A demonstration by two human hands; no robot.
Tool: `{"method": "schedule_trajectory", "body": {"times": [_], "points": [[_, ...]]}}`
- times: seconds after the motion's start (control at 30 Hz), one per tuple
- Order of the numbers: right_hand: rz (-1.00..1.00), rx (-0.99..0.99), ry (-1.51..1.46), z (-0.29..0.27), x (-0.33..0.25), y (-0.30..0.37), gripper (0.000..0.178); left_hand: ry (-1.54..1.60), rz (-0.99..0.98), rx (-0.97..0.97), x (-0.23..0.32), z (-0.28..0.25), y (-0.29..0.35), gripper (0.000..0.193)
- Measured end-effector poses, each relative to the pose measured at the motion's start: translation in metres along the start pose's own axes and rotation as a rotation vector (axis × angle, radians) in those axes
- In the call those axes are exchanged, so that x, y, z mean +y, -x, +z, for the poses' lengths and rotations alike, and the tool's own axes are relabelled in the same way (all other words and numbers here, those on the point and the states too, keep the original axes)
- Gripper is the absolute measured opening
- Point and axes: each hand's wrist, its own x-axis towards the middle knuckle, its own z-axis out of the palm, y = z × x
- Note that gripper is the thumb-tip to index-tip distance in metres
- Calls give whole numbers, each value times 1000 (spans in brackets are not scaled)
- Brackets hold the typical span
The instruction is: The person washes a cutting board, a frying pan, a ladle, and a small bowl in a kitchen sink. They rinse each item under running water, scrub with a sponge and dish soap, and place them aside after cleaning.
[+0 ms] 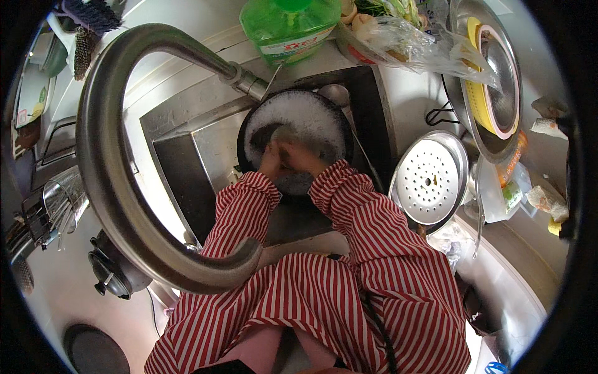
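Both my hands are over a round dark pan (243, 138) of white suds (305, 112) in the sink. My left hand (271, 162) is closed, its curled fingers against my right. My right hand (301, 157) is closed as well, reaching in from the right and touching the left. A blurred greyish shape shows just beyond the fingers; what it is, and which hand grips it, I cannot make out. Dark pan surface shows through the foam left of the hands. Striped red and white sleeves cover both forearms.
A large curved metal faucet (103, 156) arches over the left side, its head near the pan. A metal ladle (336, 95) lies at the pan's far right. A green detergent bottle (293, 31) stands behind the sink (180, 165). On the right are a perforated steamer plate (430, 199) and a yellow-rimmed strainer (476, 106).
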Motion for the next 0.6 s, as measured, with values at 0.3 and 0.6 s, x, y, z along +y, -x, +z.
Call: {"method": "schedule_trajectory", "body": {"times": [0.3,0.6], "points": [[305,265,-79,-15,-9,-8,42,-905,420,-86,-32,-27,-22,70],[170,-130,445,-26,-24,14,40,-569,15,80,-13,-23,-18,77]]}}
